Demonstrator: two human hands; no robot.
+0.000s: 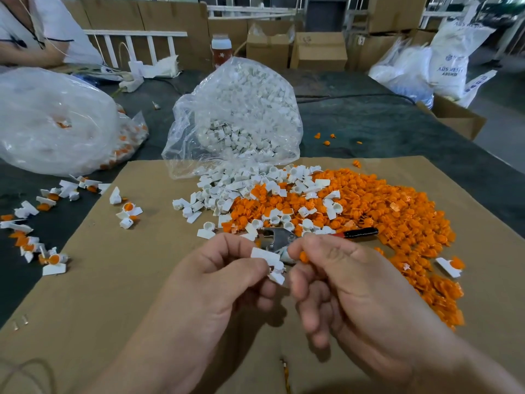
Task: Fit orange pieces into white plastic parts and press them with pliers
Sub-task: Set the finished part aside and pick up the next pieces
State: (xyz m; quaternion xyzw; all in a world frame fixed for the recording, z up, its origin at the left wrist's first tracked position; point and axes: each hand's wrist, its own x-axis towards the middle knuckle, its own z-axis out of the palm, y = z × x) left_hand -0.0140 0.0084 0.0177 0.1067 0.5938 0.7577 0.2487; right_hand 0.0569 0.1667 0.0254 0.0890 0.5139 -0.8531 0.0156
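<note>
While my left hand [227, 275] pinches a white plastic part [268, 261] between thumb and fingers, my right hand [338, 282] grips a small orange piece [303, 256] just beside it — both held above the brown cardboard sheet [113, 294]. Pliers [284, 238] lie untouched behind my hands, at the near edge of the orange pile [383, 211]. Open cardboard lies to the left; finished parts [42, 223] trail off its left edge — onto the dark table [383, 123].
</note>
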